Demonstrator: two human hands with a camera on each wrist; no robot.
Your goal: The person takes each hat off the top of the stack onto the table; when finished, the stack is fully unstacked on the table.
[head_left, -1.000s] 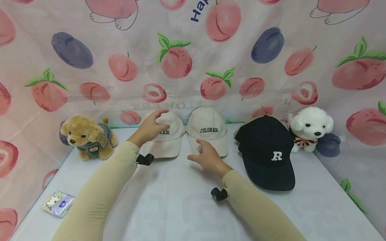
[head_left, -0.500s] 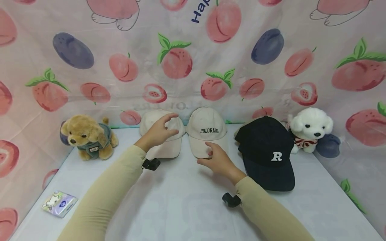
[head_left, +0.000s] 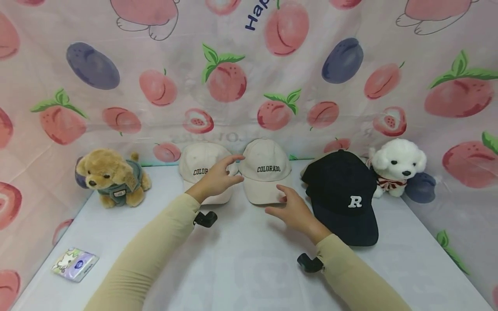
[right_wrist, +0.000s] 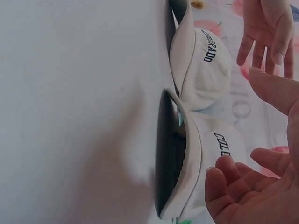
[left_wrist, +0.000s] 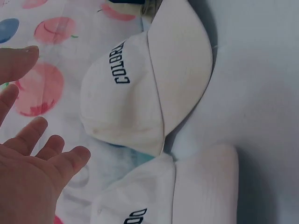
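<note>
Two cream baseball caps lettered COLORADO stand side by side at the back of the table. My left hand (head_left: 217, 178) hovers in front of the left cap (head_left: 204, 152) and overlaps part of its lettering in the head view. Its fingers are spread and hold nothing. By the brim of the right cap (head_left: 266, 157) is my right hand (head_left: 296, 212), thumb and fingers apart with nothing between them. In the left wrist view, the right cap (left_wrist: 121, 100) lies beyond the fingers. The right wrist view has its fingers overlapping the right cap (right_wrist: 192, 163).
A black cap (head_left: 338, 185) with a white R sits to the right, over a tan cap partly hidden behind it. A white plush dog (head_left: 400, 160) stands beside it. At the left are a brown plush dog (head_left: 106, 170) and a small tissue pack (head_left: 75, 264).
Both hands have moved to the right. The left has shifted across the left cap towards the right one, uncovering some lettering; the right has shifted along the right cap's brim. The caps have stayed put.
</note>
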